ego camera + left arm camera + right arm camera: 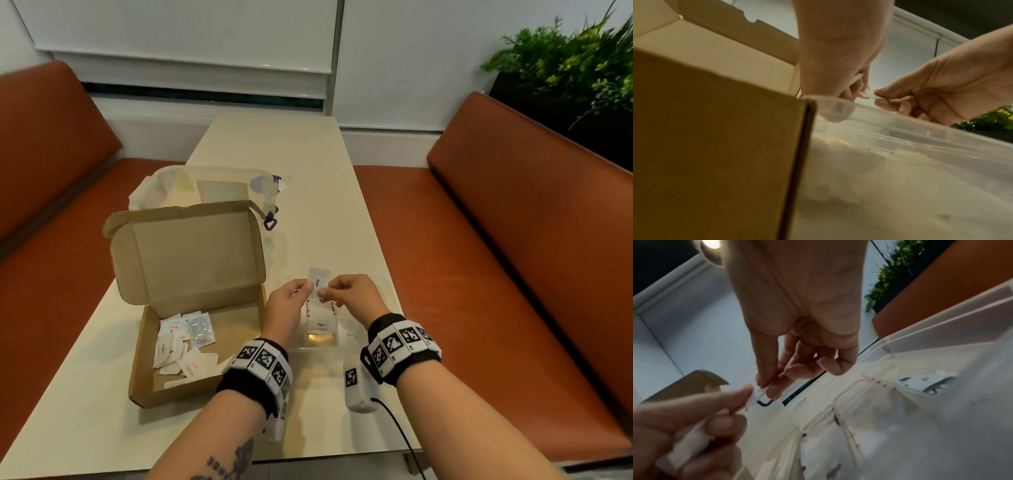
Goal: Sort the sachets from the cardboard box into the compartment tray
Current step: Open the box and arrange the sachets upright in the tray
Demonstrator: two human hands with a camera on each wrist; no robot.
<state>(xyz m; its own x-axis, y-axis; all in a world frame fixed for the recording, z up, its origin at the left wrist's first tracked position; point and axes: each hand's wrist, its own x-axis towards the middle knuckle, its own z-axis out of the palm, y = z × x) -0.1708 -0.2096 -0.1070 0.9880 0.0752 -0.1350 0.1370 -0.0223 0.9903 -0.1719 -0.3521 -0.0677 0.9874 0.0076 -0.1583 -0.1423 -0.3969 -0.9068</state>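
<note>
Item, nearest: left hand [287,305] and right hand [347,294], raised together over the compartment tray [320,344]. Fingers of both are pinched on one pepper sachet [318,282], held between them; its long axis runs away from the person, upright or nearly so. It hangs directly above the tray's pepper slot, both hands equally near; the coming move likely needs only a straight drop. The left hand may also hold a second sachet, though the blur leaves that unsure.

Item, left: open cardboard box [191,274], loose sachets [183,346] still inside.

Item, beyond: clear lidded tub [205,186].

Surface: pale desk [281,144]. Room: orange benches [513,240], plant [568,58], window blinds.
</note>
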